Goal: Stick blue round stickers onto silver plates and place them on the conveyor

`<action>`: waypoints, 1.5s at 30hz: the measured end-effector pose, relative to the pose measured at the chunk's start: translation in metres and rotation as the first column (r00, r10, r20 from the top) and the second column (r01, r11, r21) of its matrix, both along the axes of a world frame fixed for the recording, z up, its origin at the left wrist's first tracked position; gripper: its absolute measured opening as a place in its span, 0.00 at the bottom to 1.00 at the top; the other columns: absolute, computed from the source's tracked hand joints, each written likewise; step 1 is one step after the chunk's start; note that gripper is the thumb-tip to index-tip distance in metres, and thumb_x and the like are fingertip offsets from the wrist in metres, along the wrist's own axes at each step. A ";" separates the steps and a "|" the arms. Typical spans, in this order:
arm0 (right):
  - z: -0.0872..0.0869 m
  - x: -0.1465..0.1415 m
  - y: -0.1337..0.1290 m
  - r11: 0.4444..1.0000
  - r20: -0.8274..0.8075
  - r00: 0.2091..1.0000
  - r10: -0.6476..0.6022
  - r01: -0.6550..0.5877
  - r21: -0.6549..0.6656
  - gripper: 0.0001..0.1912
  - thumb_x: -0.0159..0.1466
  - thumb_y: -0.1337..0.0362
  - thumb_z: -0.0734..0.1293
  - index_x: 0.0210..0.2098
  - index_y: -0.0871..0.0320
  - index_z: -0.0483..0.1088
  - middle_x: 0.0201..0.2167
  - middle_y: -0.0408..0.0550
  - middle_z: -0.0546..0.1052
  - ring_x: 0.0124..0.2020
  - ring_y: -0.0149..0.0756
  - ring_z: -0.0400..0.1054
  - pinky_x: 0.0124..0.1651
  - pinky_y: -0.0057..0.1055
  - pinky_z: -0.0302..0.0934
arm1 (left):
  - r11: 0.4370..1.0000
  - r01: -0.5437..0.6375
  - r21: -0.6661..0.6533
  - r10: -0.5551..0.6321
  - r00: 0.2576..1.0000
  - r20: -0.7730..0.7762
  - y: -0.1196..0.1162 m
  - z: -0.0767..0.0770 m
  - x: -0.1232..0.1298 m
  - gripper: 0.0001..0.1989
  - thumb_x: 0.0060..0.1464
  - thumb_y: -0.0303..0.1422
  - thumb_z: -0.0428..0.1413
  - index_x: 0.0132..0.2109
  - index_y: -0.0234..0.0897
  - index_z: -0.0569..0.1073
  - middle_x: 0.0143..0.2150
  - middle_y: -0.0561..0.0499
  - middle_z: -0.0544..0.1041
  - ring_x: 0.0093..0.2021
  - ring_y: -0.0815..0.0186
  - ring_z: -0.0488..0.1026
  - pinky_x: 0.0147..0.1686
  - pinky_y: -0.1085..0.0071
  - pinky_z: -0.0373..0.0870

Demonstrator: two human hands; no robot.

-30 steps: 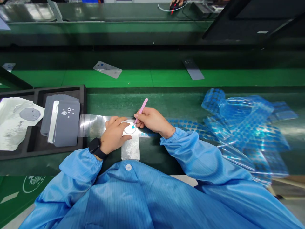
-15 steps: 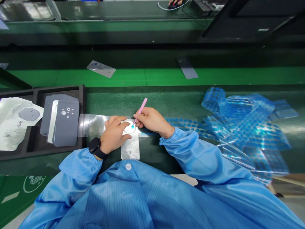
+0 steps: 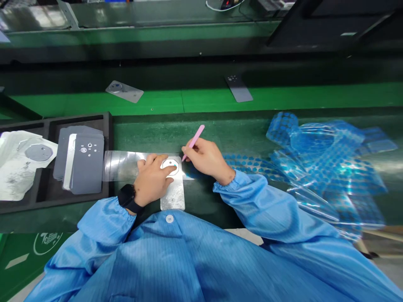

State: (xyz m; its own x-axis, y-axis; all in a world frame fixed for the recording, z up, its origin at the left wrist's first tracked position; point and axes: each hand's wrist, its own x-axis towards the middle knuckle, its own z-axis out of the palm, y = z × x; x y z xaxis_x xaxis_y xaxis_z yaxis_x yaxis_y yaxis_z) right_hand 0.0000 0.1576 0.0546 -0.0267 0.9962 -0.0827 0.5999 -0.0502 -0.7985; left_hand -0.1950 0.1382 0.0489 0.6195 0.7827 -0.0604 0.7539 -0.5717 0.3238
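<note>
A silvery phone back panel (image 3: 172, 195) lies upright before me, with a white camera area (image 3: 170, 164) near its top. My left hand (image 3: 153, 178) is open with its fingers apart. One fingertip presses on the camera area, over a small blue dot sticker that it mostly hides. To the right, my right hand (image 3: 208, 158) is shut on a pair of pink tweezers (image 3: 197, 137), their tips pointing down near the panel's upper right corner. Under the panel and hands runs a clear film strip (image 3: 121, 165); its right part carries blue dots (image 3: 248, 162).
A black divided tray (image 3: 111, 134) at left holds stacks of grey panels (image 3: 90, 167) and silvery panels (image 3: 17, 167). Crumpled clear film with blue dots (image 3: 327, 167) is heaped at right. Two more panels (image 3: 124, 91) (image 3: 239, 89) lie across the far green strip.
My right hand has drawn the tweezers away from the camera area, up and to the right. My left fingertip has moved onto the blue dot.
</note>
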 end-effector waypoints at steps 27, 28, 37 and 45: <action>-0.009 -0.003 -0.037 0.838 0.599 0.681 0.422 -0.545 0.030 0.11 0.66 0.67 0.61 0.44 0.57 0.73 0.41 0.51 0.75 0.38 0.38 0.70 0.37 0.32 0.62 | 0.988 -0.088 -0.124 0.093 0.995 0.034 0.008 0.000 0.006 0.19 0.48 0.34 0.64 0.45 0.38 0.67 0.55 0.42 0.69 0.55 0.48 0.60 0.45 0.53 0.61; -0.008 -0.003 -0.034 0.853 0.558 0.715 0.421 -0.521 0.025 0.10 0.65 0.67 0.62 0.44 0.57 0.72 0.41 0.51 0.74 0.39 0.39 0.70 0.38 0.32 0.63 | 0.983 -0.099 -0.152 0.105 0.994 0.032 0.009 0.001 0.007 0.20 0.47 0.34 0.65 0.45 0.38 0.66 0.53 0.43 0.69 0.55 0.48 0.60 0.46 0.53 0.61; 0.007 -0.017 0.016 0.954 0.251 0.922 0.294 -0.267 -0.137 0.09 0.55 0.67 0.69 0.36 0.59 0.69 0.33 0.46 0.73 0.34 0.37 0.69 0.38 0.32 0.62 | 0.956 -0.257 -0.142 0.285 0.929 0.236 0.006 0.003 0.009 0.30 0.44 0.26 0.63 0.54 0.39 0.63 0.52 0.43 0.64 0.54 0.52 0.62 0.50 0.53 0.63; 0.046 -0.028 0.170 0.981 0.234 0.966 -0.109 0.067 0.184 0.16 0.57 0.66 0.69 0.45 0.63 0.71 0.41 0.53 0.77 0.42 0.41 0.71 0.44 0.32 0.62 | 0.812 -0.510 0.283 0.394 0.837 0.379 0.101 0.076 -0.064 0.15 0.51 0.23 0.51 0.47 0.37 0.69 0.48 0.43 0.71 0.53 0.53 0.66 0.54 0.54 0.63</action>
